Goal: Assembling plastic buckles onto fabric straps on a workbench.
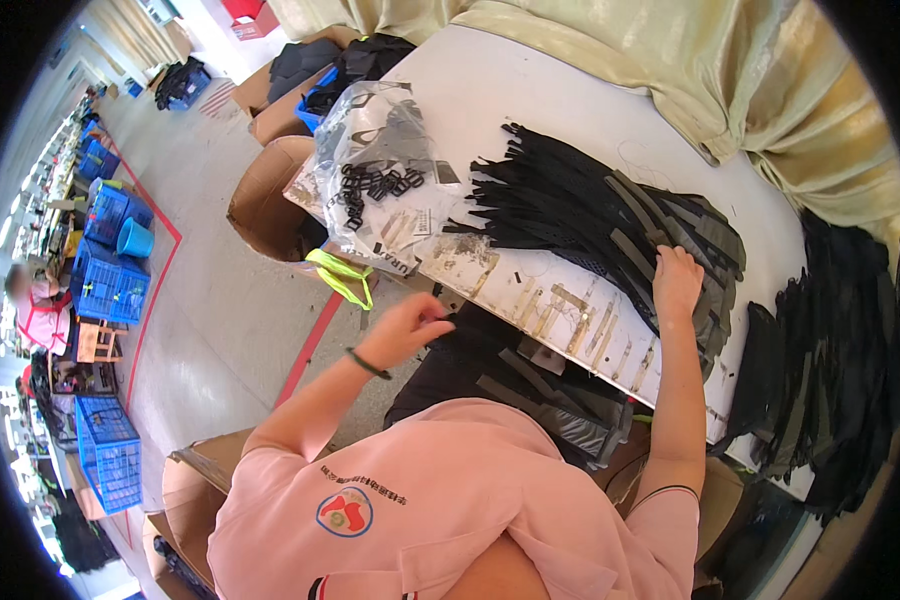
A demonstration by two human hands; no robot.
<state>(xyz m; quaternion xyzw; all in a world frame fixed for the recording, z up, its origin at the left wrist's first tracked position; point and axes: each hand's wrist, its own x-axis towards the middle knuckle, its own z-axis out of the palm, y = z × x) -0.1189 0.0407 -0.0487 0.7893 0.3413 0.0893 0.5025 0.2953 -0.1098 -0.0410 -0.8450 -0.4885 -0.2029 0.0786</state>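
A fanned pile of black straps (550,205) with grey bands lies across the white table. My right hand (677,283) rests on its right part, fingers bent down and closed on a strap among the grey bands. Left of the table's front edge, my left hand (406,332) is in the air, thumb and fingers drawn together. A small dark bit shows at its fingertips, too small to name. Past that hand, black plastic buckles (382,184) lie loose on a clear plastic bag (365,125) at the table's left end.
More black straps (830,340) hang over the table's right end. Dark straps with grey bands (560,395) lie below the front edge, by my lap. A cardboard box (260,200) and a neon-yellow strip (338,275) are at the left. A gold curtain (710,60) borders the back.
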